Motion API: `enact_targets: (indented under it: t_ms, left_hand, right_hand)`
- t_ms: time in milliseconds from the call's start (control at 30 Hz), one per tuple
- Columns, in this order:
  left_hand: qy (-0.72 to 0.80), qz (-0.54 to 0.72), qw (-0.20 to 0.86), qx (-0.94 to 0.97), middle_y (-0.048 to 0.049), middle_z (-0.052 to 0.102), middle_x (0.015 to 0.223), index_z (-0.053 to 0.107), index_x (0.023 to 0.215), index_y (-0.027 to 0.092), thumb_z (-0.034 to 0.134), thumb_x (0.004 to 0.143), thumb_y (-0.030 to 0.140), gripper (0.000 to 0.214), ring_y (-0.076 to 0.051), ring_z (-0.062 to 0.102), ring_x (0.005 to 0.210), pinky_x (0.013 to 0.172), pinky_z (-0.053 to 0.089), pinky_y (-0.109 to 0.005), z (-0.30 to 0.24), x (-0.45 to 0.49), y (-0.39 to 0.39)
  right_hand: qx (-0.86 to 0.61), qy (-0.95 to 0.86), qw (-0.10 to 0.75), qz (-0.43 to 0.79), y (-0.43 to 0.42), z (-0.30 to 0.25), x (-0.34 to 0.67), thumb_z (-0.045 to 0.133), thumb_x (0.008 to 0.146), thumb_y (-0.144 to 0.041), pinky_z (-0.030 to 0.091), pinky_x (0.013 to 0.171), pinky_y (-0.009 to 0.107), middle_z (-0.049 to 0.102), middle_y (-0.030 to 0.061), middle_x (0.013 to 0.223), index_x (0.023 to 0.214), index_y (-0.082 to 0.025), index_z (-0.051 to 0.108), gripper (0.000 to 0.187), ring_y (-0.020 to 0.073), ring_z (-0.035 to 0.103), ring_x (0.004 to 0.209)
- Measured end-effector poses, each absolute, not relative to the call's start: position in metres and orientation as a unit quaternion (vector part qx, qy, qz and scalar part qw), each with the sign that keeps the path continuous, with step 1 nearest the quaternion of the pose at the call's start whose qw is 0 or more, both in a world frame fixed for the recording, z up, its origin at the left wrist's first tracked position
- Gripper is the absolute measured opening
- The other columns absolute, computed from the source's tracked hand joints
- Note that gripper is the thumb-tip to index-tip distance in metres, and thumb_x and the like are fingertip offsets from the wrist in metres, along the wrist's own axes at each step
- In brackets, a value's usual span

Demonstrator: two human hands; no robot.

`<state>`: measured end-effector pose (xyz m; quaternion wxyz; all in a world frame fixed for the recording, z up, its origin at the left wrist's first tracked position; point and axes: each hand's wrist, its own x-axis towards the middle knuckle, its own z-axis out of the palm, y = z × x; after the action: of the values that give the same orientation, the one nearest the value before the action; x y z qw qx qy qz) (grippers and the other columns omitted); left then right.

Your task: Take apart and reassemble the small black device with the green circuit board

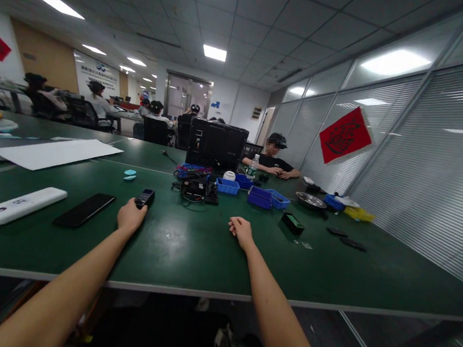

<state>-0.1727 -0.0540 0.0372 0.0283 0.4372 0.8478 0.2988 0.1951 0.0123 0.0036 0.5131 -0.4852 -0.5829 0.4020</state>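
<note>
My left hand (130,216) rests on the green table (190,246) with its fingers closed round the near end of a small black device (145,197). A black phone (84,209) lies flat just left of that hand, and a white oblong unit (21,204) lies further left. My right hand (241,230) lies on the bare tabletop, fingers loosely curled, with nothing visible in it. A small black box with a green edge (293,223) sits to its right.
Blue bins (268,198), a cable tangle (194,187), a white ball (229,175) and a black monitor (217,145) crowd the table's middle. A metal bowl (310,200) and yellow tray (359,213) sit right. A white sheet (55,152) lies left. A seated person (273,158) works opposite.
</note>
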Motion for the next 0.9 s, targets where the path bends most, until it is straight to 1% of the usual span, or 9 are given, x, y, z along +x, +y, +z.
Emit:
enact_targets:
  t_ms: [167, 300, 367, 500, 633, 800, 900]
  left_hand:
    - [0.864, 0.331, -0.007, 0.38, -0.0194, 0.06, 0.104, 0.046, 0.116, 0.009, 0.048, 0.072, 0.044, 0.057, -0.033, 0.056, 0.096, 0.075, 0.044, -0.039, 0.035, -0.201, -0.051]
    - [0.863, 0.357, -0.045, 0.354, -0.0214, 0.057, 0.108, 0.042, 0.118, 0.004, 0.052, 0.068, 0.049, 0.067, -0.034, 0.053, 0.099, 0.078, 0.042, -0.04, 0.032, -0.203, -0.047]
    - [0.864, 0.358, -0.053, 0.349, -0.0215, 0.057, 0.107, 0.043, 0.117, 0.004, 0.052, 0.068, 0.049, 0.068, -0.034, 0.053, 0.099, 0.078, 0.042, -0.039, 0.03, -0.204, -0.045]
    - [0.865, 0.351, -0.058, 0.354, -0.021, 0.057, 0.107, 0.044, 0.115, 0.005, 0.051, 0.069, 0.047, 0.063, -0.033, 0.052, 0.1, 0.079, 0.041, -0.039, 0.028, -0.206, -0.043]
    - [0.862, 0.337, -0.042, 0.376, -0.0192, 0.057, 0.106, 0.048, 0.109, 0.009, 0.049, 0.07, 0.046, 0.055, -0.031, 0.052, 0.099, 0.078, 0.041, -0.038, 0.029, -0.205, -0.045]
    - [0.862, 0.314, -0.022, 0.397, -0.0182, 0.056, 0.104, 0.047, 0.108, 0.01, 0.049, 0.068, 0.049, 0.056, -0.031, 0.054, 0.095, 0.075, 0.042, -0.037, 0.035, -0.196, -0.049]
    - [0.85, 0.287, -0.004, 0.442, -0.0177, 0.055, 0.104, 0.046, 0.107, 0.011, 0.049, 0.067, 0.05, 0.056, -0.03, 0.054, 0.095, 0.073, 0.042, -0.036, 0.039, -0.186, -0.052]
  right_hand:
    - [-0.485, -0.586, 0.512, 0.398, 0.012, 0.005, 0.195, 0.053, 0.068, -0.034, 0.03, 0.034, 0.018, 0.06, 0.0022, 0.06, 0.074, -0.013, 0.059, 0.023, 0.0057, 0.042, 0.037]
    - [-0.486, -0.59, 0.508, 0.397, 0.014, 0.003, 0.197, 0.052, 0.069, -0.033, 0.03, 0.034, 0.018, 0.06, 0.0024, 0.061, 0.076, -0.012, 0.059, 0.023, 0.0057, 0.042, 0.037]
    - [-0.485, -0.59, 0.508, 0.398, 0.014, 0.002, 0.197, 0.052, 0.069, -0.032, 0.03, 0.034, 0.017, 0.06, 0.0025, 0.061, 0.077, -0.012, 0.059, 0.023, 0.0058, 0.043, 0.038]
    - [-0.483, -0.591, 0.51, 0.396, 0.013, 0.002, 0.196, 0.052, 0.068, -0.031, 0.031, 0.034, 0.017, 0.06, 0.0034, 0.063, 0.077, -0.012, 0.059, 0.023, 0.0058, 0.044, 0.039]
    - [-0.48, -0.592, 0.511, 0.398, 0.014, 0.001, 0.196, 0.051, 0.068, -0.031, 0.03, 0.034, 0.017, 0.06, 0.0028, 0.062, 0.078, -0.012, 0.059, 0.023, 0.0056, 0.043, 0.038]
    - [-0.479, -0.591, 0.513, 0.397, 0.015, 0.001, 0.196, 0.051, 0.067, -0.031, 0.03, 0.034, 0.018, 0.06, 0.0025, 0.061, 0.077, -0.012, 0.059, 0.023, 0.006, 0.043, 0.037]
    - [-0.482, -0.59, 0.513, 0.396, 0.013, 0.004, 0.194, 0.051, 0.066, -0.03, 0.03, 0.034, 0.018, 0.059, 0.0022, 0.061, 0.077, -0.012, 0.059, 0.022, 0.006, 0.043, 0.038]
